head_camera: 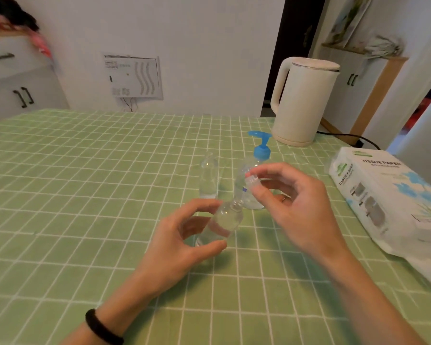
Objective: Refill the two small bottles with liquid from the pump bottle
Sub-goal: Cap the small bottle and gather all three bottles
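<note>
Bottle (224, 220), small and clear, tilts at mid-tabletop (85, 195) in the curled fingers and thumb of the left hand (182, 245), while the right hand (296, 207) pinches a clear cap (251, 181) just above it, with the second small bottle (208, 178) standing uncapped beside the pump bottle (261, 151) behind, and a kettle (301, 100) and tissue pack (383, 195) farther right.

Soft, even indoor light is spread throughout. Faint shadows are cast on the tablecloth (85, 195) before the kettle (304, 100). Far left of the kettle, the cupboard (15, 78) is blurred and bent.
</note>
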Available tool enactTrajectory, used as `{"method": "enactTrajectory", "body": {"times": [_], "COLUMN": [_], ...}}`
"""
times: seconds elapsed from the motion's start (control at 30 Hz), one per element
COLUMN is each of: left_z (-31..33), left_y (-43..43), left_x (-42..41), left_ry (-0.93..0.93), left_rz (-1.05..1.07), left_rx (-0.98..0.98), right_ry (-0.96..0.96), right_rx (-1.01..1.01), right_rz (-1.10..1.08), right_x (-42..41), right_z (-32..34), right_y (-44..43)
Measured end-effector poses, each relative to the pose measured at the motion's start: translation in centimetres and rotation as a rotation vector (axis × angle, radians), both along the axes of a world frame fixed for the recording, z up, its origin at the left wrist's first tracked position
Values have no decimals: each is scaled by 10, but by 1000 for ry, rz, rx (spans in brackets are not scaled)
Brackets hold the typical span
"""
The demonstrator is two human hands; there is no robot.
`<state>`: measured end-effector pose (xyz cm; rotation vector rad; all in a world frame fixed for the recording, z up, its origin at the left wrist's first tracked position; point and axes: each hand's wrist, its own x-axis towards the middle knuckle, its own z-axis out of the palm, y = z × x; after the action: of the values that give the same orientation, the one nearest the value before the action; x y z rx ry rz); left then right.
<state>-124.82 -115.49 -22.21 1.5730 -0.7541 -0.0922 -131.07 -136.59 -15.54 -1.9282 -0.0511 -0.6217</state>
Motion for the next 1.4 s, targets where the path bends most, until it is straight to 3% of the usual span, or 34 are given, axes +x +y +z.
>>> {"method": "enactTrajectory", "body": {"times": [0.2, 0.67, 0.8, 0.9, 1.2, 1.4], "left_z": [-6, -15, -13, -11, -10, -9], "left_y": [0, -1, -1, -1, 0, 0], "left_x": [-2, 0, -1, -2, -2, -2], "left_ry": [-8, -26, -25, -14, 8, 3], "left_rz": [-3, -17, -21, -30, -49, -50], "left_rx": [39, 69, 81, 81, 66, 57], "right_ry": [-63, -16, -4, 35, 111, 42], "right_rx": [80, -128, -174, -134, -65, -99], "right_rz": [43, 141, 81, 10, 97, 122], "right_x": [-5, -20, -20, -21, -23, -24], "right_z": [-19, -24, -24, -22, -21, -20], "right_y": [-3, -14, -11, -8, -11, -11]}}
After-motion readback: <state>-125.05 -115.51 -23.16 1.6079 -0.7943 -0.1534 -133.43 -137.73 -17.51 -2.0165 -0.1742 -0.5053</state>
